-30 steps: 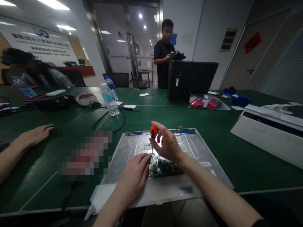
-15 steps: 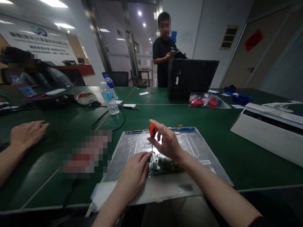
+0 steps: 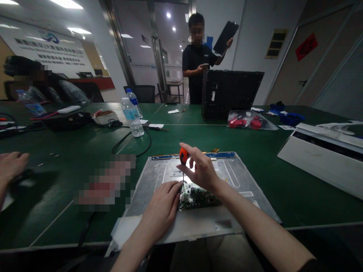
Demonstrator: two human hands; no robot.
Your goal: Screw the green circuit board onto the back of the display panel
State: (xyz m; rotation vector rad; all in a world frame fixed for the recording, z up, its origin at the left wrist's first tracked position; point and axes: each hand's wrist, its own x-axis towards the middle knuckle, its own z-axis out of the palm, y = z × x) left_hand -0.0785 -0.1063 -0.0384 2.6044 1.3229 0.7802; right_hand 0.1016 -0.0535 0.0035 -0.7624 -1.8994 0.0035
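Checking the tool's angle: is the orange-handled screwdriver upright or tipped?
Upright: the right hand holds the screwdriver handle-up, shaft straight down to the circuit board.

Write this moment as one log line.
right hand: grips orange-handled screwdriver upright | tip: at circuit board corner | left hand: flat on metal panel

Colours we see
Orange-handled screwdriver (image 3: 183, 155), green circuit board (image 3: 200, 199), silver-grey panel (image 3: 153, 181) with blue edge strip (image 3: 224, 155), dark green table (image 3: 269, 151).

Far across the worktop (image 3: 255, 151), a standing person (image 3: 195, 64) raises a dark panel (image 3: 226, 37); at left, a co-worker's hand (image 3: 11, 166) draws back.
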